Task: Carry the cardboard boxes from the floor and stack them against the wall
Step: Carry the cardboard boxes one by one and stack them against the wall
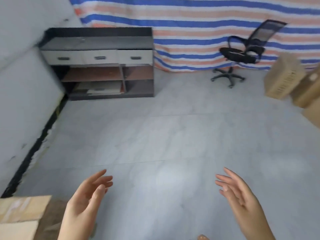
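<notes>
Down at your lower left there's a cardboard box (22, 210) sitting by the wall (20, 94), looks like the stack you're building. Your left hand (83, 203) and right hand (242, 200) are both empty, fingers spread, palms facing in, I'd guess pre-shaped for a two-handed box grab. The boxes on the floor (285, 78) wait far right, well apart from you.

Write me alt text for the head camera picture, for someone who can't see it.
Two empty, open hands, left hand and right hand, reach over a bare grey floor. Cardboard boxes stand at the right edge, another box at lower left. Behind are a dark shelf unit, a black office chair and a striped tarp.
</notes>
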### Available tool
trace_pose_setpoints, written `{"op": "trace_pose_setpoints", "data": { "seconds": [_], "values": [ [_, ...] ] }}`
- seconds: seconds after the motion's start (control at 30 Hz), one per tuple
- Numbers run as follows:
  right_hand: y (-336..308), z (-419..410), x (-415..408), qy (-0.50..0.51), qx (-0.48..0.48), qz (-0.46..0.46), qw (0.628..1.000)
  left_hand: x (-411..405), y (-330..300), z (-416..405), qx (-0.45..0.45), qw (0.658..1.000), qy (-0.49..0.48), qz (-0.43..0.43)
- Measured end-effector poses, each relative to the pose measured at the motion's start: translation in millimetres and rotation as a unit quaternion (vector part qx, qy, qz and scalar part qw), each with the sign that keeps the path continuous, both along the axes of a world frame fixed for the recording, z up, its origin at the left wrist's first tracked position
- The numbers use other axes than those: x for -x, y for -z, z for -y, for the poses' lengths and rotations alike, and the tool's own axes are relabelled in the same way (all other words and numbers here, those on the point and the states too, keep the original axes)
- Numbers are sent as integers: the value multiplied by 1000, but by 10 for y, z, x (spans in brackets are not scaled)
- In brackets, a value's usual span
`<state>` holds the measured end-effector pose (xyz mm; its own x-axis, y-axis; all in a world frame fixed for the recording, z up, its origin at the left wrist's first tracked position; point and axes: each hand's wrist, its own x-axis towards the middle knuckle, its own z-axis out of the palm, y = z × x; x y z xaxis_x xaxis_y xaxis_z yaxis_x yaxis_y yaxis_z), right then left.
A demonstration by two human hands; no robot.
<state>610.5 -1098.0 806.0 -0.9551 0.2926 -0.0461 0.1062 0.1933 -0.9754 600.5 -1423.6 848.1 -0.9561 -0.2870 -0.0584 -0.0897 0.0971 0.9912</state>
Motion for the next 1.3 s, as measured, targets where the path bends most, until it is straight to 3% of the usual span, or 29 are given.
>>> {"op": "trace_pose_setpoints", "data": {
  "seconds": [0.23,0.5,0.9,1.1,1.3],
  "values": [
    [-10,-1698,-731,174,5,31,984,343,152,-1891,14,983,183,22],
    [134,-2471,-994,337,32,60,939,818,151,-3237,48,948,315,3],
    [122,-3576,407,392,-8,66,917,2602,238,-4572,35,930,365,20],
    [34,-4172,992,436,4,45,899,3611,77,-5475,59,889,453,-8],
    [201,-4914,1016,533,60,42,843,4026,175,-6756,60,845,531,2]
  ]
}}
